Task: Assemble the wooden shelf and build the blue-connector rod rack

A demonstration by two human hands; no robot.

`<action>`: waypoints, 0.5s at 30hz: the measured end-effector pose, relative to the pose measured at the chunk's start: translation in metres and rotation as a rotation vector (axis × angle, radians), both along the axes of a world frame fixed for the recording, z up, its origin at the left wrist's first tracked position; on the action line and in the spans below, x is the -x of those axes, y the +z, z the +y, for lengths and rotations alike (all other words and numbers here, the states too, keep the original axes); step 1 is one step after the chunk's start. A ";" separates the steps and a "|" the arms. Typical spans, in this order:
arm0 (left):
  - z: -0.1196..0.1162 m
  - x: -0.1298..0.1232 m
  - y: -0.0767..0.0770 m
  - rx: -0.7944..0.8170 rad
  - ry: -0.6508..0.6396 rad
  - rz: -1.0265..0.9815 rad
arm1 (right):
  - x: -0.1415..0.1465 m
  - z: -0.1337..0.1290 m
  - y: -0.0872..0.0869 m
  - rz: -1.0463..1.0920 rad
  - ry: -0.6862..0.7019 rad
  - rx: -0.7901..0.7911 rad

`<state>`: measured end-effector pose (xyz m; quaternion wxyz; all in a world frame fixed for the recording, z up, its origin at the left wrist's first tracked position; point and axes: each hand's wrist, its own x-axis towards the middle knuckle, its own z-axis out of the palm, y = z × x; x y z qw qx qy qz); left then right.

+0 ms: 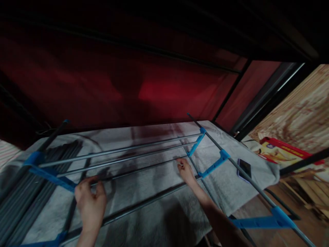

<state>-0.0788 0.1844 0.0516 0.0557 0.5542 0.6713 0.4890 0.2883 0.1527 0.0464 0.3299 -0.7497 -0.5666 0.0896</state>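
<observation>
Grey metal rod [144, 168] of a partly built rack runs between two bare hands. The left grip [89, 200] is pinched around its left part; the right grip [186, 171] has curled fingers at its right part, but I cannot tell how firmly they close.

Just left of the left grip is a blue plastic bracket [52, 174]; the hand hides whether the rod's end sits in it. Just beyond the right grip stands another blue bracket [195, 145]. Two parallel rods [125, 154] cross between these brackets, on the far side of both grips. Nearer the person, a thicker tube [146, 202] passes below the grips, in the way of the forearms.

Farther left of the left grip lies a bundle of dark tubes [31, 195] on a grey blanket [190, 209]. Right of the right grip, past a side pole [238, 166], are a phone [244, 169] and, farther out, a red-and-yellow box [282, 154]. Red sheeting [159, 92] hangs beyond everything.
</observation>
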 end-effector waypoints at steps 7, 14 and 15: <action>0.051 -0.017 -0.042 0.163 -0.453 0.290 | -0.068 0.015 -0.024 -0.002 -0.333 -0.024; 0.075 -0.069 -0.048 0.302 -0.781 0.487 | -0.088 0.034 -0.049 0.123 -0.243 -0.113; 0.077 -0.075 -0.050 0.328 -0.798 0.504 | -0.089 0.036 -0.052 0.139 -0.231 -0.139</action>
